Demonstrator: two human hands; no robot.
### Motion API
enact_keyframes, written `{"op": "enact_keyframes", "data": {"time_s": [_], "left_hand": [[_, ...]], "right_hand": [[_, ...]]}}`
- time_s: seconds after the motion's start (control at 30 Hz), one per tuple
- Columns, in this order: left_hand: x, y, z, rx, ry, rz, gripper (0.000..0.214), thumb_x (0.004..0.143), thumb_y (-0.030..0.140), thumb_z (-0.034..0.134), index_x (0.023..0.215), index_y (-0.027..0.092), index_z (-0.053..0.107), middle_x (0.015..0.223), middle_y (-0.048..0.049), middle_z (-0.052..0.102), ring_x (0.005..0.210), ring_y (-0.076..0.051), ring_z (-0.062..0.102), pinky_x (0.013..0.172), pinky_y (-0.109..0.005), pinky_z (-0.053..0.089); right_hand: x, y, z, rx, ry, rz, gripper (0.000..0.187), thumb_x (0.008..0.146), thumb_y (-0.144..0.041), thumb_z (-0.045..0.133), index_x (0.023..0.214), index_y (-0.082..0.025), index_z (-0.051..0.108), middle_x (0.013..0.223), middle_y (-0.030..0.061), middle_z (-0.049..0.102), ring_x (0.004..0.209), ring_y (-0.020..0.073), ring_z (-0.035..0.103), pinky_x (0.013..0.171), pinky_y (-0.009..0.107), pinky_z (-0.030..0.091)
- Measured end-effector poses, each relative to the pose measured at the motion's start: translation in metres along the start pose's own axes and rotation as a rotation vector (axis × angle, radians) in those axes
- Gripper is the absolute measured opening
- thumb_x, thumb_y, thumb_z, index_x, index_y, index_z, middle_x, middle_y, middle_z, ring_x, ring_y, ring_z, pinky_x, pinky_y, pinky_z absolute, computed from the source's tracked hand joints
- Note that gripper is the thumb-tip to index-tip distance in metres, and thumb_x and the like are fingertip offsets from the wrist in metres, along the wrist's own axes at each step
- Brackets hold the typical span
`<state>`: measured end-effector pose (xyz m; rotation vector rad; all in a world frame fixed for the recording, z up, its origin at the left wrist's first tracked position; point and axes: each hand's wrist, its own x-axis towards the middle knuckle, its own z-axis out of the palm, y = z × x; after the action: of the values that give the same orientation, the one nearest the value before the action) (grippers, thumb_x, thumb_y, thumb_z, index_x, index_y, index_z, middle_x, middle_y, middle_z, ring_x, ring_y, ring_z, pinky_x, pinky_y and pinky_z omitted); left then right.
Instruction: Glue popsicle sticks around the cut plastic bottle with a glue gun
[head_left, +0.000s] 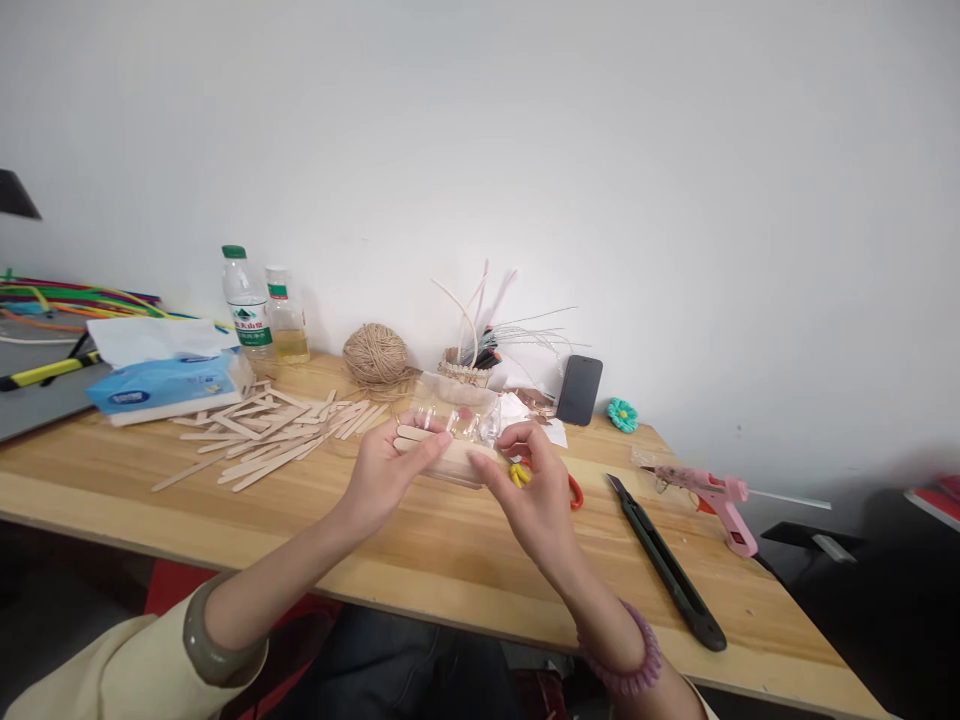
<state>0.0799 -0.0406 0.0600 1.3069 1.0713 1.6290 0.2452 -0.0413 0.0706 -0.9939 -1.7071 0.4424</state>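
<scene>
Your left hand pinches a few flat, pale wooden sticks over the light-wood table's middle; right hand: thumb touching, can't tell grip. These gathered; loose matching pile at left, ungathered.

You have open tabletop on the near side of your hands, between your forearms. Left of your left hand, a spread of loose sticks blocks a low sideways pass. Straight ahead of both hands, clear packaging, a twine ball and a small basket bar the way, thin wires fanning out above. An orange loop handle crowds your right hand; farther right, a narrow bare strip runs before the bare-bladed cutter.
</scene>
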Motion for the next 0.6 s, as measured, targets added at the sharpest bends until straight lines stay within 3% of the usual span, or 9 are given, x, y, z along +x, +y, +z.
{"op": "enact_keyframes", "data": {"time_s": [0.2,0.43,0.6], "left_hand": [[0.002,0.002,-0.003,0.004,-0.005,0.0,0.024,0.065,0.037,0.072,0.073,0.015,0.066,0.062,0.0008,0.062,0.057,-0.012,0.053,0.055,-0.022,0.042],[0.004,0.002,-0.007,-0.014,-0.003,0.015,0.024,0.066,0.037,0.073,0.075,0.016,0.067,0.063,0.0016,0.062,0.058,-0.012,0.054,0.055,-0.021,0.042],[0.004,0.005,-0.005,-0.009,-0.028,0.016,0.029,0.066,0.044,0.072,0.073,0.016,0.066,0.067,-0.0001,0.064,0.061,-0.013,0.054,0.056,-0.021,0.042]], "right_hand": [[-0.003,0.006,-0.012,0.196,-0.134,0.069,0.015,0.083,-0.038,0.061,0.089,-0.025,0.058,0.09,0.0024,0.065,0.085,0.0191,0.062,0.078,0.034,0.049],[0.0,0.028,-0.033,0.041,-0.073,0.168,0.027,0.087,-0.045,0.052,0.08,-0.022,0.063,0.075,0.0038,0.069,0.076,0.0207,0.063,0.073,0.034,0.048],[-0.001,0.02,-0.034,-0.022,-0.078,0.189,0.032,0.09,-0.048,0.044,0.081,-0.022,0.057,0.062,0.0006,0.064,0.061,0.0165,0.059,0.061,0.029,0.045]]}}
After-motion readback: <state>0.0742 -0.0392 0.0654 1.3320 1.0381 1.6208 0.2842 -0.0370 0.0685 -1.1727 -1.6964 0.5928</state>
